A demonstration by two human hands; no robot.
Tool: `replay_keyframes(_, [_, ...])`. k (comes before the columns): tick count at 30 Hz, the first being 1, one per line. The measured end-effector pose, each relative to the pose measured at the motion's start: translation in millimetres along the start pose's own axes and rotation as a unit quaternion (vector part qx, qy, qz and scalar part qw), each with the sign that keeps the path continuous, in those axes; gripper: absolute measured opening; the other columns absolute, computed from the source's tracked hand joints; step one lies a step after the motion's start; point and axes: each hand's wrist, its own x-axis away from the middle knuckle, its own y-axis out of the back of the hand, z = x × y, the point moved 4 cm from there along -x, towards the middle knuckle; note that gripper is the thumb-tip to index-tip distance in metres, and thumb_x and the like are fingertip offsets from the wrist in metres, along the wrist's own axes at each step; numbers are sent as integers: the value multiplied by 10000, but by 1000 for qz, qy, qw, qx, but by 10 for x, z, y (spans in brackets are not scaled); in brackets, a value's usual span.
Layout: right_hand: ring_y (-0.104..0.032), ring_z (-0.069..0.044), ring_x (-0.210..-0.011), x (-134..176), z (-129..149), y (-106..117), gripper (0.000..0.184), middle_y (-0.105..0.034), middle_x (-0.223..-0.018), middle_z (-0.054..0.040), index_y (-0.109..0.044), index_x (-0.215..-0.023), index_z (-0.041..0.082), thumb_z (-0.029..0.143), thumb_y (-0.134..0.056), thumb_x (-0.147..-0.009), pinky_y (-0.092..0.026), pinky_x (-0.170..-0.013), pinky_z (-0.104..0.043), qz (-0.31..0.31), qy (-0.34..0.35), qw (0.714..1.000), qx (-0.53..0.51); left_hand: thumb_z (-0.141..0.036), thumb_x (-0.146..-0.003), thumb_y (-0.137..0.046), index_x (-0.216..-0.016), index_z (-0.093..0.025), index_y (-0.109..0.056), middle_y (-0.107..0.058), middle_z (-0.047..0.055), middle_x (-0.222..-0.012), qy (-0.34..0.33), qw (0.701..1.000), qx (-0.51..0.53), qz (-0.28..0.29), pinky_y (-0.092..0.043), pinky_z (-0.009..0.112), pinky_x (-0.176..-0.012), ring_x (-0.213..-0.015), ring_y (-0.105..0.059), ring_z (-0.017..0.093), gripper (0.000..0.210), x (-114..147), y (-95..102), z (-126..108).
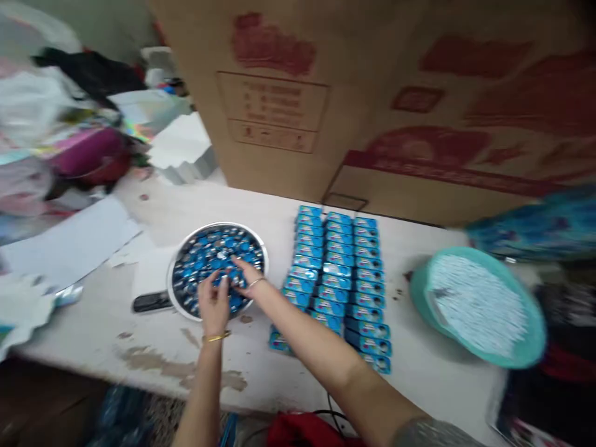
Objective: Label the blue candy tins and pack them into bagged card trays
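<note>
A metal pan [266, 248] with a black handle [151, 302] holds many small round blue-and-silver pieces [198, 261]. My left hand [214, 304], with a gold bangle at the wrist, is over the near side of the pan. Its fingers are curled in, and what they hold, if anything, is too blurred to make out. Beside it, my right hand [249, 276] reaches into the pan from the right, a thin bracelet on its wrist. Its thumb and fingers close around a blue-and-silver round piece among the others. Small blue printed boxes [338, 257] stand in three rows right of the pan.
A large cardboard box [279, 124] stands behind the rows. On the right is a turquoise basin [537, 323] full of thin white pieces [479, 304]. Papers [74, 242], a stack of white cards [181, 146] and a magenta item [88, 152] crowd the left side.
</note>
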Motion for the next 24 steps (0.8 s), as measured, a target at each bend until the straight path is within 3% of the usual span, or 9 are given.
replay_keyframes(5, [-477, -90, -391, 25, 101, 46, 154, -548, -529, 65, -562, -780, 176, 286, -623, -868, -400, -353, -188, -38, 26, 999, -22, -511, -768, -583, -913, -163, -612, -609, 29, -873, -10, 1000, -10, 12, -496, 298, -686, -701, -575, 152, 377, -192, -116, -14])
replay_keyframes(8, [-468, -83, -384, 78, 152, 90, 162, -562, -550, 64, -563, -815, 185, 323, -586, -897, -373, -348, -175, -28, 49, 997, -52, -472, -778, -563, -879, -166, -565, -594, 2, -776, -2, 1000, -6, -30, -479, 273, -607, -632, -576, 140, 322, -171, -83, -151])
replay_keyframes(13, [-495, -87, -401, 215, 242, 109, 235, -591, -569, 49, -553, -809, 177, 396, -606, -876, -341, -346, -164, 10, 42, 996, -78, -409, -706, -596, -849, -167, -512, -553, -39, -627, 121, 983, 99, -100, -452, 254, -502, -514, -565, 134, 294, -123, -10, -175])
replay_keyframes(17, [-481, -59, -407, 627, 513, 263, 358, -584, -565, 25, -542, -739, 140, 465, -579, -884, -245, -314, -131, 98, 25, 988, -117, -374, -607, -658, -866, -162, -566, -582, -28, -665, 135, 981, 118, -71, -512, 298, -562, -566, -604, 151, 348, -110, -94, -268])
replay_keyframes(20, [-459, -32, -419, 1149, 826, 701, 370, -606, -627, 11, -554, -757, 130, 481, -619, -854, -201, -307, -115, 145, 38, 978, -147, -431, -637, -649, -901, -168, -628, -618, -5, -694, 91, 991, 84, 48, -509, 297, -560, -574, -595, 152, 373, -56, -503, -628])
replay_keyframes(22, [-464, -36, -437, 1496, 1044, 1153, 343, -606, -648, 15, -557, -781, 144, 470, -649, -833, -184, -303, -112, 133, 84, 974, -164, -453, -675, -635, -894, -175, -647, -644, 17, -743, 48, 983, 74, 159, -503, 287, -566, -599, -600, 153, 353, 17, -993, -1003])
replay_keyframes(24, [-454, -33, -441, 1775, 1220, 1653, 325, -608, -668, 15, -566, -802, 154, 460, -676, -811, -189, -306, -109, 98, 130, 971, -173, -430, -702, -633, -873, -180, -633, -658, 33, -793, 5, 960, 80, 268, -504, 286, -591, -644, -619, 163, 303, 102, -1605, -1419])
